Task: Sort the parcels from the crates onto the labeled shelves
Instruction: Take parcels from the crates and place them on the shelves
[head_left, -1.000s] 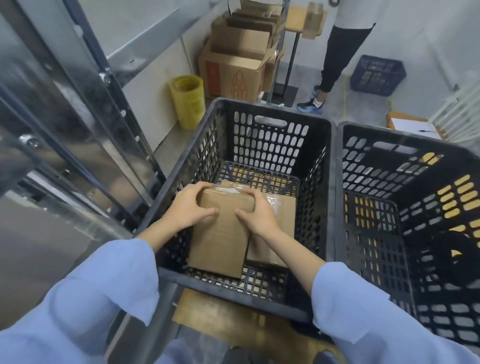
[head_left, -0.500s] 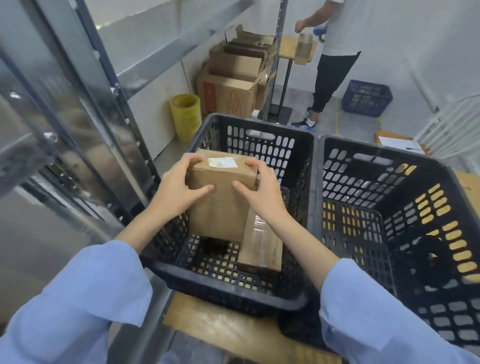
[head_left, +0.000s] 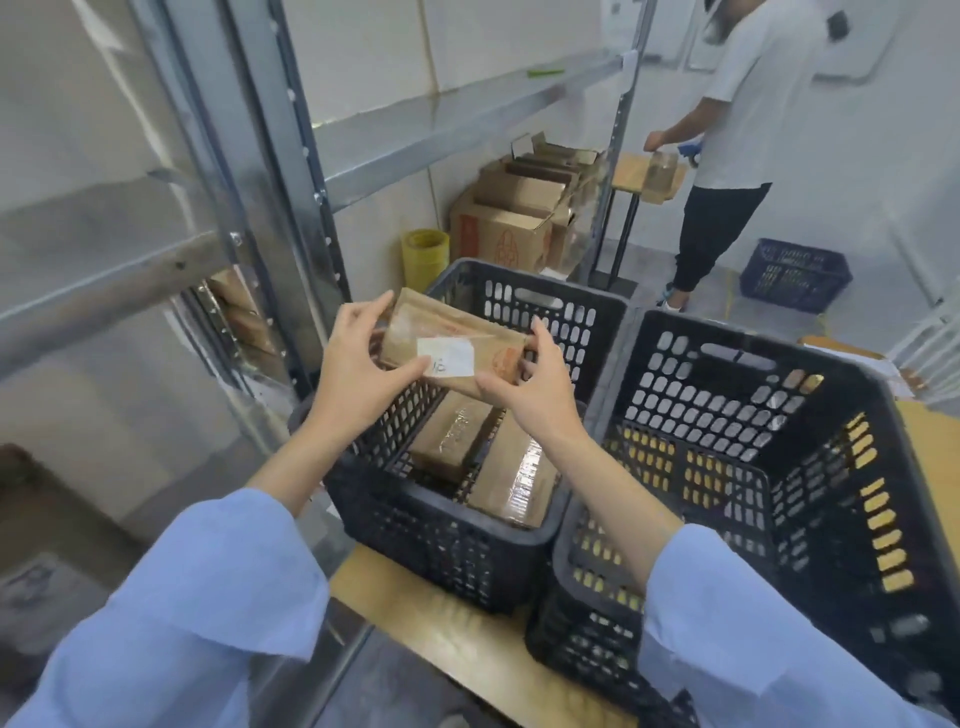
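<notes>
I hold a brown cardboard parcel (head_left: 452, 343) with a white label above the left black crate (head_left: 441, 545). My left hand (head_left: 358, 364) grips its left end and my right hand (head_left: 535, 384) grips its right end. Two more brown parcels (head_left: 488, 452) lie on the floor of that crate. The right black crate (head_left: 779, 405) stands beside it, and I see no parcel in it. Metal shelves (head_left: 415, 140) rise to the left; parcels (head_left: 244, 317) lie on a lower shelf behind the upright.
Both crates rest on a wooden board (head_left: 467, 639). A person (head_left: 737, 135) in a white shirt stands at the back by a small table. Stacked cardboard boxes (head_left: 519, 218), a yellow bin (head_left: 426, 254) and a blue crate (head_left: 795, 275) sit on the floor behind.
Both hands lifted the parcel out of the left crate to above its rim and turned it so the labelled face shows. My view tilted up toward the shelves.
</notes>
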